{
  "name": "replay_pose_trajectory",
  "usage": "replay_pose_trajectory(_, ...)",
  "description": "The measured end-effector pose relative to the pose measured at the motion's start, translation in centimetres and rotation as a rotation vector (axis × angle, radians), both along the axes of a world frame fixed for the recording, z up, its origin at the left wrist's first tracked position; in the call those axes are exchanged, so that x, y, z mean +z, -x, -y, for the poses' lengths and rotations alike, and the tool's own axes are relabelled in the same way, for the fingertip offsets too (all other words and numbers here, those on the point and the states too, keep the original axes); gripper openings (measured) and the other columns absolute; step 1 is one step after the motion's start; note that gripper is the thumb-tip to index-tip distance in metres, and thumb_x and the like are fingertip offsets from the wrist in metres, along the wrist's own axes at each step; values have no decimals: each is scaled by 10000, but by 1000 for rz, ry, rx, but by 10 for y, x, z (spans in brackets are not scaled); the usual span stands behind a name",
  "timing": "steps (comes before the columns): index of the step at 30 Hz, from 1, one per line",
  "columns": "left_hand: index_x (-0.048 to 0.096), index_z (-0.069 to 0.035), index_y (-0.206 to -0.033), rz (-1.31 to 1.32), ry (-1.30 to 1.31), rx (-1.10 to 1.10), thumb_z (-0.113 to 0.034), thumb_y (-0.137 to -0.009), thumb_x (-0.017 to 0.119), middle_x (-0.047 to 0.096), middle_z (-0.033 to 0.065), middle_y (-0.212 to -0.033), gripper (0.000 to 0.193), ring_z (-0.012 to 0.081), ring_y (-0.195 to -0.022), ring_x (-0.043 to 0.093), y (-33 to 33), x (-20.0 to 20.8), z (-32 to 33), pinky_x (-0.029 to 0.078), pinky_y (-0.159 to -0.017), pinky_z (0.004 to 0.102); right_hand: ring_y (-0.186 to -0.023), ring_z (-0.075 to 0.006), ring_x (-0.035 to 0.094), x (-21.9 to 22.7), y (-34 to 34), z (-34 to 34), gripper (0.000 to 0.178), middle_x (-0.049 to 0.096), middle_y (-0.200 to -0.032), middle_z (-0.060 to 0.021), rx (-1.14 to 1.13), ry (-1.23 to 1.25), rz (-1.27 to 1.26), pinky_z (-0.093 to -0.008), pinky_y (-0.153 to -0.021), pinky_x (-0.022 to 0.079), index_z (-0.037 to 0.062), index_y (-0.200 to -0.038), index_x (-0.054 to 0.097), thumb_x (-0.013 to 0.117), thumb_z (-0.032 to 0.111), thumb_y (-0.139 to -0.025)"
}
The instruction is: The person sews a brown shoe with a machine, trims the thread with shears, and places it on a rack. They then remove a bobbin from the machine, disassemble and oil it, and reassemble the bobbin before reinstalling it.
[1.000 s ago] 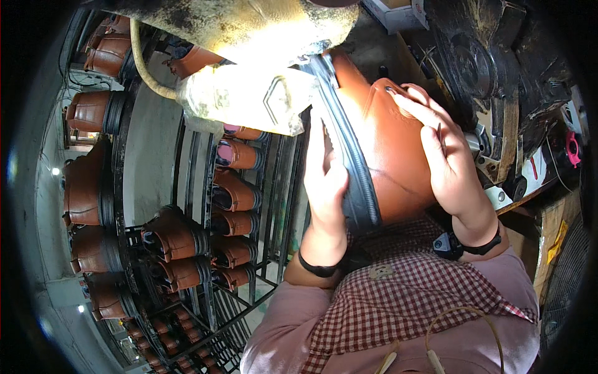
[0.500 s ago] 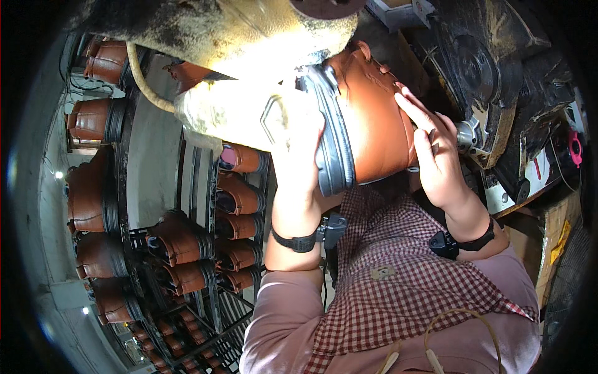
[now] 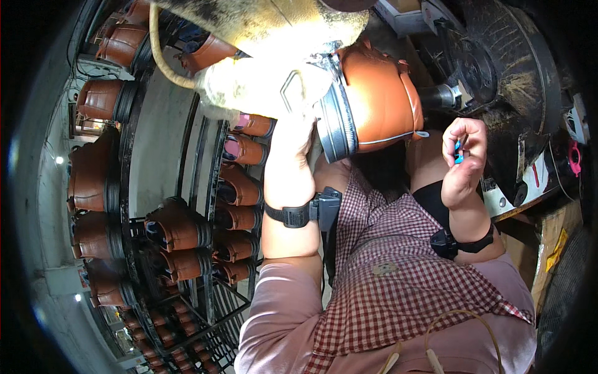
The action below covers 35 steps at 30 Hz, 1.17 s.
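An orange-brown leather shoe [image 3: 383, 103] lies on its side under a bright lamp, its black ridged sole [image 3: 336, 121] turned left against the machine head. A pale loop [image 3: 422, 134] sticks out at its lower right edge. My left hand [image 3: 291, 132] is at the sole, beside the lit machine part; glare and the machine hide its fingers. Apart from the shoe, to its right, my right hand [image 3: 465, 156] is closed with curled fingers around a small bright blue object [image 3: 458, 151], mostly hidden in the grip.
A yellowed machine arm [image 3: 268, 25] hangs over the shoe, with a cable [image 3: 157, 56] at its left. Racks of similar brown shoes [image 3: 177, 227] fill the left side. A large dark wheel [image 3: 523, 68] and a metal shaft [image 3: 439, 96] stand at the right, above a white board [image 3: 529, 193].
My right hand has left the shoe's upper and moved right and down, fingers now curled, with the blue object showing. The shoe has turned slightly. My left hand stays by the sole.
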<state>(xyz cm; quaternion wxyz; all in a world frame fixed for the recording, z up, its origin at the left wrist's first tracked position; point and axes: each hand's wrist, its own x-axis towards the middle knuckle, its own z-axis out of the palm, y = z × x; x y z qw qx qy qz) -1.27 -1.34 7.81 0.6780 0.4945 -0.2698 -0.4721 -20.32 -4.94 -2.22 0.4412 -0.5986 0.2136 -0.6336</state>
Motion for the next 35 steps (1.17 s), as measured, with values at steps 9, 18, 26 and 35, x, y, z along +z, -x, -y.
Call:
replay_pose_trajectory(9,158,-39,-1487,-95,445,196,-194,-831,609,312,166,-1458,811,286,-1232,450,-63,-83,-47,391,-1022,388,-706,-115,532,42,-25,-34,133,551,-833,-52,93,-125,-331,-245,-612,432,-1,-877,575,664,32,-784)
replay_pose_trajectory(18,78,-44,-1491,778,323,448,-162,-748,732,-16,196,-1544,997,347,-1427,41,-41,-103,-83,167,-1120,528,-625,-212,582,26,-96,-40,169,578,-743,-105,126,18,-437,-284,-575,475,6,-807,608,739,74,-725)
replay_pose_trajectory(26,193,-36,-1476,196,320,417,-208,-810,562,275,179,-1487,781,314,-1341,321,-65,-97,-91,257,-1104,463,-784,-94,606,41,-80,-21,137,636,-838,-77,160,-190,-196,-236,-654,502,-20,-942,634,660,-16,-808)
replay_pose_trajectory(35,157,-36,-1481,-280,463,85,-231,-757,616,359,169,-1448,879,318,-1297,412,-75,-87,-95,334,-1084,445,-763,-271,665,63,-95,-9,195,675,-880,-129,363,471,-1365,-365,-672,527,87,-946,663,656,149,-761)
